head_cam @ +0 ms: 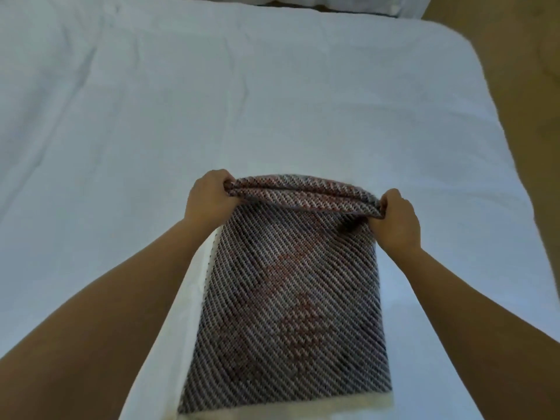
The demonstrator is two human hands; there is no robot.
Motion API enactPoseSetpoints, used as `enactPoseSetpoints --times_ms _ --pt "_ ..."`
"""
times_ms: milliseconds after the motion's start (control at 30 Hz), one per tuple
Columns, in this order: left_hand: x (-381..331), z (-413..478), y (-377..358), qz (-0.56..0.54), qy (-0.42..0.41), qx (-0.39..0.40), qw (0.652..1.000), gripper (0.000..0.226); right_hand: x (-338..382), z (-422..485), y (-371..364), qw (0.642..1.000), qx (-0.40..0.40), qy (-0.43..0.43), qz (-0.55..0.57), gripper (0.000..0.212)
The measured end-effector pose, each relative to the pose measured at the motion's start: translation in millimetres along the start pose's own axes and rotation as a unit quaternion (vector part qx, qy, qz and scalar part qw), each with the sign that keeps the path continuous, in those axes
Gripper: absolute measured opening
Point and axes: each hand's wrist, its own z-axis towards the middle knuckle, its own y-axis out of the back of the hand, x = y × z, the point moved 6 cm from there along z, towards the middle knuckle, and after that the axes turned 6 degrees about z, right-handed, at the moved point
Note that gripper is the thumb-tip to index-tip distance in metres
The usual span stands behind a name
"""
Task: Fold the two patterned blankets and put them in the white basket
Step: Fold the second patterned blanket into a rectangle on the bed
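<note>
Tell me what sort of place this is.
Most likely a bedroom. A wide white-sheeted bed fills the view, what look like pillows lie at its far end, and the left hand and right hand grip a patterned blanket over it.

Soft, dim, bluish light covers the bed (151, 116), one small dark shadow lies on the patterned blanket (291, 298), and the slightly blurred picture bows at its edges.
</note>
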Motion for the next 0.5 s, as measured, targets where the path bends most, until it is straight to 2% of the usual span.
enactPoseSetpoints --times_ms 67,200,300,367,433,500 --pt "4 -35 2 0.057 -0.041 -0.004 0.998 0.013 1 -32 5 1.000 0.012 0.023 -0.008 0.026" --pt "20 -102 7 0.114 -0.089 -0.013 0.989 0.006 2 -101 6 0.993 0.045 0.069 -0.082 0.057" --pt "31 -152 6 0.167 -0.117 -0.001 0.979 0.004 1 -152 3 0.985 0.072 0.082 -0.132 0.053" --pt "35 -183 1 0.196 -0.135 0.008 0.971 0.011 -5 -182 0 0.974 0.095 0.097 -0.181 0.052" --pt "38 -206 -8 0.222 -0.159 0.023 0.962 0.021 -14 -202 -2 0.963 0.107 0.110 -0.222 0.057" --pt "43 -231 -19 0.257 -0.166 0.048 0.951 0.021 -23 -225 -7 0.955 0.126 0.118 -0.243 0.063"
